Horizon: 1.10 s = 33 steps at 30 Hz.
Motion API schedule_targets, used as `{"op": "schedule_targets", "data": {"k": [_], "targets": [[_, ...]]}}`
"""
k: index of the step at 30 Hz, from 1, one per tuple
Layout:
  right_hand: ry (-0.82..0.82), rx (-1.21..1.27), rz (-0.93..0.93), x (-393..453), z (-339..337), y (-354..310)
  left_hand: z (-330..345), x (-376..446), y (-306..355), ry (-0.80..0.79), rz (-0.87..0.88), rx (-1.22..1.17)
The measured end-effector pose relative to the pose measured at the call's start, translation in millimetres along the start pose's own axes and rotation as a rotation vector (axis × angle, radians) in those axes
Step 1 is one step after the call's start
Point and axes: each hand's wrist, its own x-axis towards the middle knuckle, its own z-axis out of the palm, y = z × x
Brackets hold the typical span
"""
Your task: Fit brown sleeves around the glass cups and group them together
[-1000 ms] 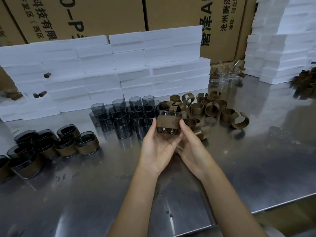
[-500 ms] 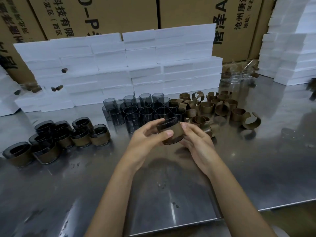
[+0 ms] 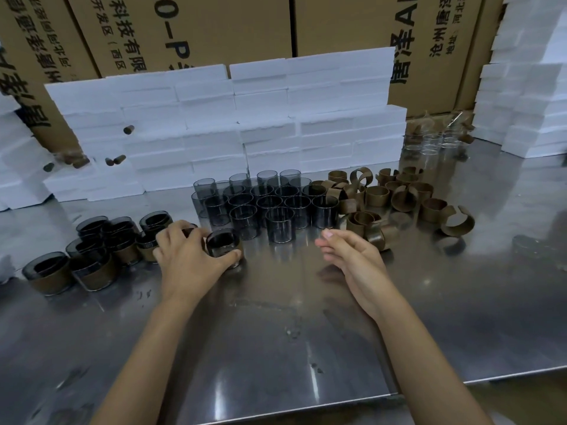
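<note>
One view only, from the head. Left hand (image 3: 187, 256) curled round a sleeved cup (image 3: 223, 247), setting it on the steel table (image 3: 276, 348) at the right edge of the finished group (image 3: 101, 250). Right hand (image 3: 352, 256) free, fingers loosely bent, holding nothing, near the loose brown sleeves (image 3: 395, 197). Step judged: grouping. Next: let go, then fetch a bare cup from the cluster (image 3: 264, 204) and a sleeve. Open room in front; table edge close toward the body; foam blocks (image 3: 276, 118) walling the back.
</note>
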Motion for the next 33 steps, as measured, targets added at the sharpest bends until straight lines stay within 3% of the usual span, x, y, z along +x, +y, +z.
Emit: {"op": "schedule_targets", "data": {"k": [9,20,23,26,29,33], "targets": [[0.023,0.023,0.019,0,1,-2,14,12,-11,-0.032,-0.124,-0.032],[0.019,0.06,0.029,-1,1,-4,12,39,-15,-0.119,-0.245,0.133],[0.017,0.054,0.031,0,1,-5,14,35,-7,0.004,-0.14,0.086],[0.014,0.054,0.033,0,2,-5,22,21,16,0.09,0.123,-0.122],[0.011,0.05,0.032,0,2,-4,34,7,50,-0.095,0.247,-0.284],[0.024,0.071,0.036,0,3,-4,56,-2,80,-0.285,0.177,-0.295]]}}
